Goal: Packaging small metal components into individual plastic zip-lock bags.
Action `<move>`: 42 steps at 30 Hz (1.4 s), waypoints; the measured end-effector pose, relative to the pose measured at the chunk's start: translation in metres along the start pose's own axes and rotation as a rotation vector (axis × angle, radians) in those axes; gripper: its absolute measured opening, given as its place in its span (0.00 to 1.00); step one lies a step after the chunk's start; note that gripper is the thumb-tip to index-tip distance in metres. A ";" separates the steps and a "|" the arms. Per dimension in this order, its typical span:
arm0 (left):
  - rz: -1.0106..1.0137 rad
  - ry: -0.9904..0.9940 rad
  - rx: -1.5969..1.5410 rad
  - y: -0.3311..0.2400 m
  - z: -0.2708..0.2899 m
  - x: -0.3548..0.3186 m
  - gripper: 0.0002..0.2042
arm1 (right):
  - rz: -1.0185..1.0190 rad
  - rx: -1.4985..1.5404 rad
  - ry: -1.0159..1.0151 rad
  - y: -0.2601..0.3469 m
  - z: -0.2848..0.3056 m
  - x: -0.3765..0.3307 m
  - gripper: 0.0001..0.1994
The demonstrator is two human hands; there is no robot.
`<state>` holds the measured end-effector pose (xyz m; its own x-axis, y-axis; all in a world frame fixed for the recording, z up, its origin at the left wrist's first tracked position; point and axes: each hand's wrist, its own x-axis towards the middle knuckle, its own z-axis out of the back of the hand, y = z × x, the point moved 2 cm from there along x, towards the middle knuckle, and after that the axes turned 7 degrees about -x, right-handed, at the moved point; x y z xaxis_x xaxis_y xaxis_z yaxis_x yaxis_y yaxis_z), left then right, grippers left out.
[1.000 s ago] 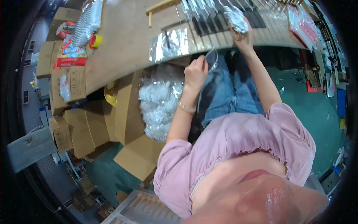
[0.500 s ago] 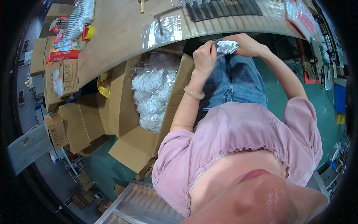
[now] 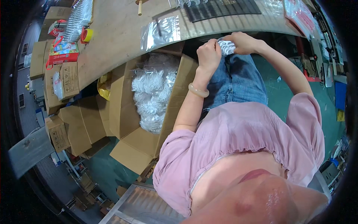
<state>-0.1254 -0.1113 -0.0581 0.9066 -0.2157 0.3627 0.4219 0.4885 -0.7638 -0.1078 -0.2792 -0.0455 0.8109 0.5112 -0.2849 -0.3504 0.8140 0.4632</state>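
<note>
Between my two hands is a small clear plastic bag of white curved pieces [image 3: 226, 47], held above my lap by the table's front edge. My left hand [image 3: 209, 55] is closed at the bag's upper left corner, thumb and fingers pinched together. On the opposite side my right hand [image 3: 244, 43] grips the bag with curled fingers. The exact kind of the white pieces is too small to make out. Left of my left arm stands an open cardboard box [image 3: 123, 100], holding a heap of similar clear bags with white pieces [image 3: 153, 93].
On the wooden table [image 3: 112, 33] lie a flat clear bag [image 3: 161, 31], a dark mat [image 3: 223, 8] and a yellow tape roll [image 3: 87, 35]. Pink-and-clear packages [image 3: 300, 16] rest at the right end. More cardboard boxes [image 3: 76, 123] stand at the left. A metal-framed seat [image 3: 138, 205] is behind me.
The bag has tilted in my hands, so its white pieces now spread flatter and face up more. My left hand has shifted slightly to the right. Both hands keep their hold.
</note>
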 end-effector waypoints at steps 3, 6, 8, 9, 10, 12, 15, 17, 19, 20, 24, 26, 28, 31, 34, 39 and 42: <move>-0.026 -0.057 0.006 -0.002 -0.002 0.000 0.05 | 0.064 0.092 -0.070 0.003 0.002 0.000 0.25; -0.032 -0.010 0.008 -0.004 -0.006 -0.002 0.05 | 0.061 0.106 -0.074 0.004 0.002 -0.001 0.25; -0.036 0.013 0.011 -0.005 -0.008 -0.002 0.05 | -0.003 0.039 -0.008 0.005 0.002 -0.001 0.25; -0.042 -0.001 0.009 -0.005 -0.008 -0.002 0.05 | -0.004 0.041 -0.009 0.005 0.005 0.000 0.25; -0.047 -0.014 0.007 -0.005 -0.008 -0.001 0.04 | -0.034 -0.008 0.011 0.003 0.009 0.001 0.25; -0.054 -0.026 0.005 -0.004 -0.009 -0.002 0.05 | -0.094 -0.108 0.052 0.000 0.015 0.002 0.24; -0.092 0.026 0.009 0.000 -0.007 -0.003 0.04 | 0.073 -0.277 0.014 -0.002 0.015 -0.003 0.20; -0.134 0.061 -0.015 0.004 -0.004 -0.002 0.04 | 0.158 -0.359 -0.006 -0.006 0.014 -0.005 0.18; -0.216 0.132 -0.062 0.006 0.002 0.000 0.04 | 0.336 -0.536 -0.034 -0.010 0.011 -0.002 0.15; -0.216 0.135 -0.061 0.009 0.006 0.000 0.04 | 0.426 -0.624 -0.050 -0.012 0.009 -0.002 0.13; -0.367 0.469 -0.027 0.019 0.024 -0.005 0.06 | 0.489 -0.533 -0.079 -0.014 0.015 -0.015 0.08; -0.427 0.417 -0.015 0.034 0.030 -0.007 0.08 | 0.510 -0.426 -0.137 -0.021 0.015 -0.021 0.08; -0.461 0.396 -0.011 0.035 0.033 -0.006 0.09 | 0.539 -0.205 -0.251 -0.023 0.018 -0.026 0.08; -0.306 0.200 -0.218 0.039 0.039 -0.005 0.09 | 0.306 0.236 -0.362 -0.022 0.009 -0.035 0.08; -0.081 0.195 -0.256 0.024 0.046 0.001 0.08 | 0.099 0.514 -0.388 -0.029 -0.002 -0.036 0.08; 0.012 0.241 -0.141 0.029 0.052 0.002 0.06 | -0.050 0.529 -0.405 -0.027 -0.009 -0.036 0.06; -0.060 0.247 -0.059 0.031 0.057 0.000 0.05 | -0.024 0.506 -0.463 -0.018 -0.013 -0.033 0.04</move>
<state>-0.1132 -0.0479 -0.0514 0.8525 -0.4462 0.2724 0.4683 0.4202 -0.7772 -0.1344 -0.3078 -0.0552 0.9720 0.2323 0.0358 -0.1589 0.5372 0.8283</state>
